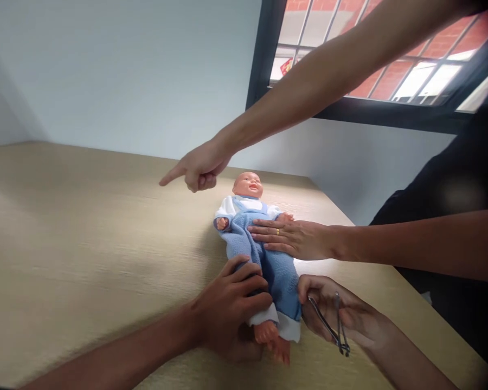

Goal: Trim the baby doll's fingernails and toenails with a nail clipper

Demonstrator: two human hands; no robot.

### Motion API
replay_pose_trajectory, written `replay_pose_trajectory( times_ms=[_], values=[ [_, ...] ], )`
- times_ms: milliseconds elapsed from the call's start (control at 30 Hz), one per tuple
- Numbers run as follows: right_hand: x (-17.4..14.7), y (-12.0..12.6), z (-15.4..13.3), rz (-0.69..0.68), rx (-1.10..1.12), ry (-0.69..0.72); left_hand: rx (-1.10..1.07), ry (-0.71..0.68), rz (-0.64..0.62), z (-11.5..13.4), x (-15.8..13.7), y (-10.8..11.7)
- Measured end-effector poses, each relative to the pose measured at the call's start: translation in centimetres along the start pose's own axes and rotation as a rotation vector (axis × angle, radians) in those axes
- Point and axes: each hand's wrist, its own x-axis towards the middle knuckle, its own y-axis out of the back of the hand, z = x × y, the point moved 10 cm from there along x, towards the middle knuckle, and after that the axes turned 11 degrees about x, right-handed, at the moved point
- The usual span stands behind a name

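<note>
A baby doll (pixel 277 271) in blue overalls and a white shirt lies on its back on the table, head away from me and bare feet toward me. My left hand (pixel 236 298) is closed around its lower leg on the left side, the thumb side partly hidden beneath. My right hand (pixel 323 300) has curled fingers beside the doll's other trouser leg, at or very near the cloth. In that hand is a metal nail clipper (pixel 341 336), its lever spread away from the body in a V and its head pointing down.
Another person's ringed hand (pixel 295 238) lies flat on the doll's belly. That person's other hand (pixel 203 165) points left above the table, with the forearm crossing from the upper right. The wooden table (pixel 106 260) meets a pale wall; a barred window (pixel 374 49) is behind.
</note>
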Motion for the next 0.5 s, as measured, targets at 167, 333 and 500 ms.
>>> replay_pose_trajectory(
  times_ms=[167, 333, 500],
  values=[
    [0.3, -2.3, 0.1, -0.344, -0.01, -0.048, 0.043, -0.035, -0.014, -0.1, 0.3, 0.2],
    [0.2, -2.3, 0.9, -0.356, -0.03, -0.074, 0.041, -0.011, 0.006, -1.2, 0.2, 0.1],
    [-0.2, -2.8, -0.3, -0.377, -0.103, -0.09, 0.026, -0.039, 0.05, -2.0, 0.5, 0.1]
  ],
)
